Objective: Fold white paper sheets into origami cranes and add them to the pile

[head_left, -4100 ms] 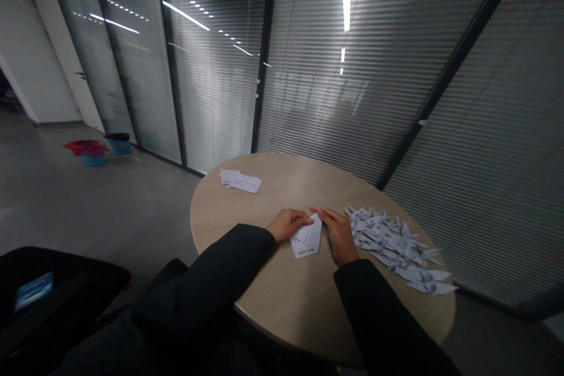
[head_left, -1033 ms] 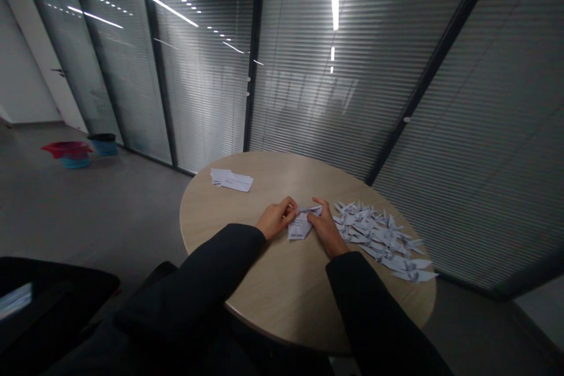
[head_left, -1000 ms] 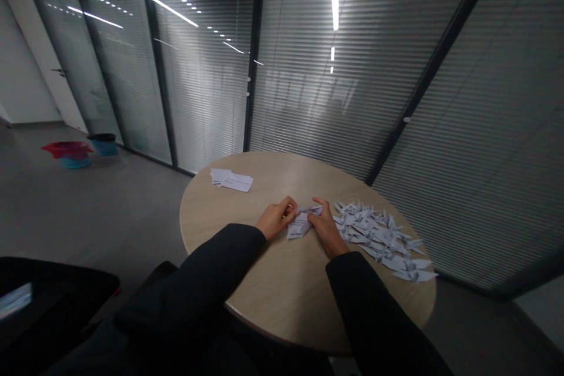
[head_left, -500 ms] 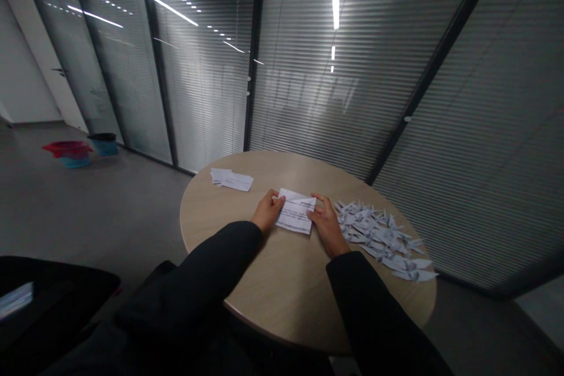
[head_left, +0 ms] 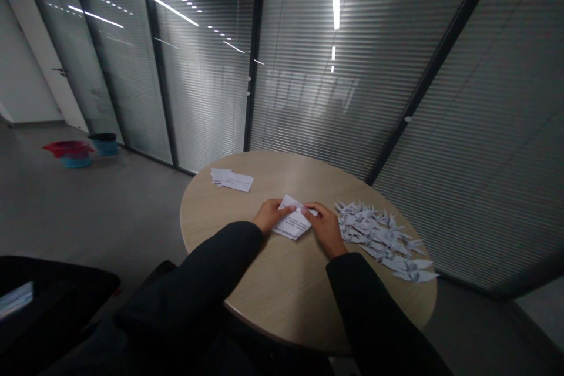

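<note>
Between my two hands is a printed sheet of paper (head_left: 291,227), held just over the round wooden table (head_left: 282,288). My left hand (head_left: 269,215) grips its left edge, thumb lying on top and fingers underneath. On the opposite side my right hand (head_left: 324,223) pinches the upper right part, with its thumb near the middle. The sheet is slightly turned, one corner pointing away from me. Close beyond my right hand lies a spread of folded paper cranes (head_left: 379,235). A small stack of paper slips (head_left: 232,180) rests at the table's far left.
Glass partitions with blinds (head_left: 317,106) stand right behind the table. On the floor at left are a red-lined bin (head_left: 73,154) and a dark-lined blue bin (head_left: 104,144). A black chair-like shape (head_left: 57,294) is at lower left.
The paper has turned and tipped between my hands. My thumbs have come closer together over its upper part. The cranes and the stack have stayed put.
</note>
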The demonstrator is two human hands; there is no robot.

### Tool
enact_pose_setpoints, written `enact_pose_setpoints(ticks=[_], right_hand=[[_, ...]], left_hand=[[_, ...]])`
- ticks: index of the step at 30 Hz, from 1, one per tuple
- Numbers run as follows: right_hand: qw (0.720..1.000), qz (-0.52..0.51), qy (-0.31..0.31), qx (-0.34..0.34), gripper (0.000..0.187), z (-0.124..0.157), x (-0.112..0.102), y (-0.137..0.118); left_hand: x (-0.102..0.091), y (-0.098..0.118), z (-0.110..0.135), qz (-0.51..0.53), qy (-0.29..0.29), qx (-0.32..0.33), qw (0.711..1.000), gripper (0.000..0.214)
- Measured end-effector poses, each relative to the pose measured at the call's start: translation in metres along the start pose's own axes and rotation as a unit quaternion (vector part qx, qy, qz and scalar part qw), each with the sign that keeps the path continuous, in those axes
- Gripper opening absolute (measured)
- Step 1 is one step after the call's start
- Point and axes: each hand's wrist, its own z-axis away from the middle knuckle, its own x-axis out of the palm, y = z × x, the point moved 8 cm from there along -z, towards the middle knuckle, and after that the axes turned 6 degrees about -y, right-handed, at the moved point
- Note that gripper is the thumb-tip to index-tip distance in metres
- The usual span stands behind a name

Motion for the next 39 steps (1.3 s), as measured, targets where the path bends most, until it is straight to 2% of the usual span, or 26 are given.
enact_pose_setpoints(ticks=[5,11,18,24,31,39], right_hand=[[0.999,0.012,0.0,-0.04,0.024,0.001,-0.001,-0.009],[0.998,0.004,-0.015,-0.055,0.023,0.004,0.0,-0.019],[0.995,0.046,-0.042,-0.079,0.023,0.004,0.007,-0.021],[0.99,0.09,-0.05,-0.095,0.023,0.006,0.009,-0.025],[0.988,0.105,-0.047,-0.106,0.024,0.006,0.01,-0.028],[0.984,0.125,-0.07,-0.109,0.026,0.007,0.015,-0.025]], left_hand=[[0.001,-0.004,0.0,0.007,0.004,-0.024,1.0,0.044],[0.003,-0.002,0.003,0.048,0.003,-0.054,0.997,0.041],[0.003,-0.004,0.003,0.052,0.001,-0.065,0.997,0.04],[0.002,-0.005,-0.001,0.043,0.001,-0.028,0.999,0.042],[-0.006,0.003,-0.003,0.034,0.035,0.016,0.999,0.036],[-0.006,0.003,0.002,0.111,0.054,-0.027,0.992,0.043]])
